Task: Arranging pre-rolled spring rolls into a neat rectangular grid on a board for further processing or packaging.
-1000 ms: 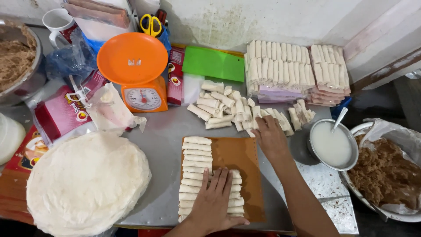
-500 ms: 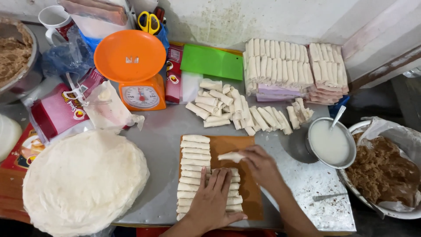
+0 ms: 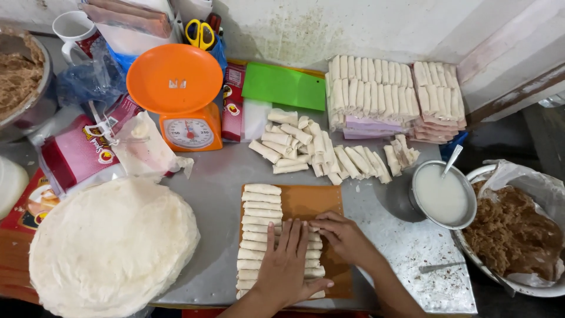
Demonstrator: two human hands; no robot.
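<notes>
At the far left edge a metal bowl of brown filling (image 3: 17, 82) sits behind red wrapper packets (image 3: 70, 156), and in front of them a tall round stack of pale wrapper sheets (image 3: 112, 244) covers the near left corner of the grey worktop (image 3: 218, 194). Behind the stack stands an orange kitchen scale (image 3: 179, 97), with a green scraper (image 3: 285, 87) lying flat to its right. On the brown cutting board (image 3: 315, 203) near the front edge, rolled spring rolls (image 3: 259, 229) lie in a neat column, each touching the next. The left hand (image 3: 288, 265) lies flat on the lower rolls, fingers straight and spread, its grip released and clasping nothing. Just beside it, the right hand (image 3: 341, 235) rests with curled fingertips on the rolls at the column's right side; whether it pinches one I cannot tell. Behind the board lies a loose heap of rolls (image 3: 321, 150), and further back stand stacked rows of rolls (image 3: 388, 94). To the right sit a metal cup of white paste (image 3: 441, 194) with a spoon in it, then a lined bowl of brown filling (image 3: 518, 232).
</notes>
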